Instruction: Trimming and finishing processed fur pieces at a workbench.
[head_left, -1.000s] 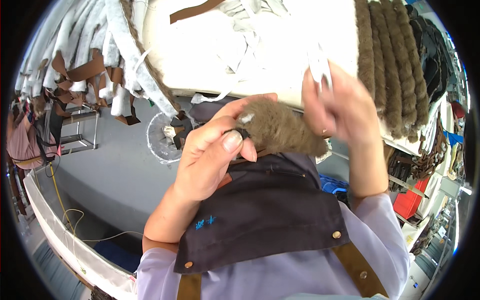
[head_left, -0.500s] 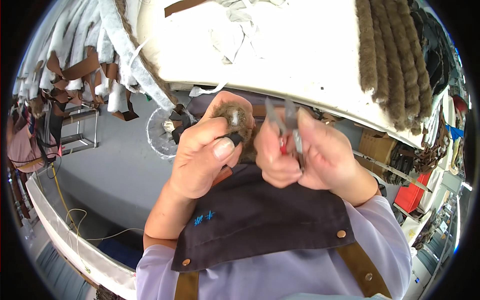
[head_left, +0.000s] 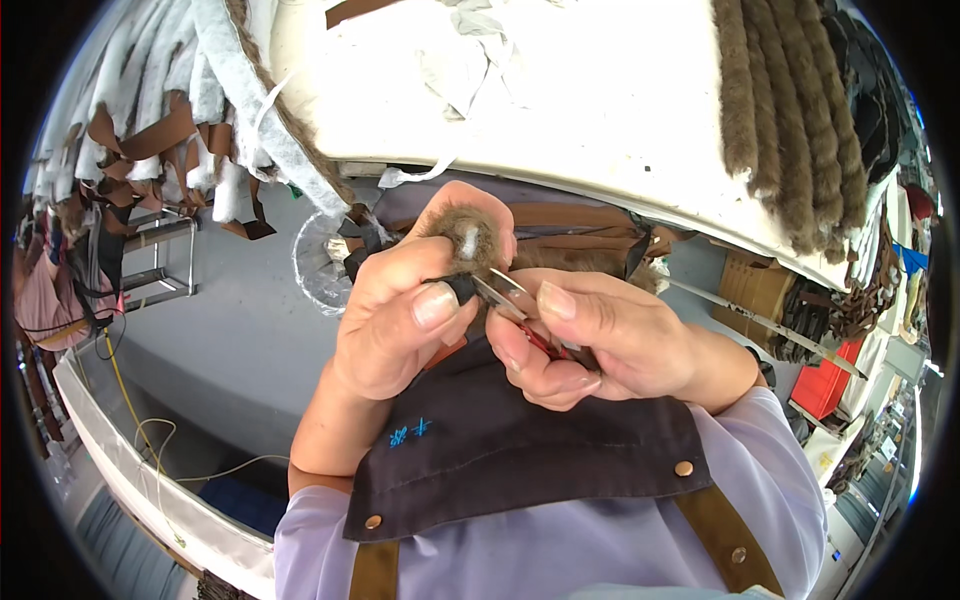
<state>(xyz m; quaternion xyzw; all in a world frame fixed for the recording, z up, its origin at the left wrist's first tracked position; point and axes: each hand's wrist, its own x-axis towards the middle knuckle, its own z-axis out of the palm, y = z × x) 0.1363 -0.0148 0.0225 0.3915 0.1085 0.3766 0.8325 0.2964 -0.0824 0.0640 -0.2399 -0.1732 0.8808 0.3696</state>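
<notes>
My left hand (head_left: 405,305) is closed round the end of a brown fur strip (head_left: 462,226), whose tip shows a small white patch. Thumb and finger of that hand pinch a short black tab (head_left: 458,287) beside the fur. In my right hand (head_left: 600,335) is a small pair of thread snips (head_left: 505,298) with red on the handle. The two blades are apart and point left, their tips at the black tab. Fingers hide most of the snips' handle.
Ahead is a white table (head_left: 620,90) with pale cloth scraps (head_left: 480,60). Brown fur strips (head_left: 790,120) lie at its right. White-backed strips (head_left: 170,80) with brown ribbon ends hang at the left. A clear plastic bag (head_left: 318,265) hangs below the table edge, and a red box (head_left: 828,380) stands right.
The snips have swung from upright, apart from the fur, to pointing left with their blades at the black tab. My left hand has barely moved.
</notes>
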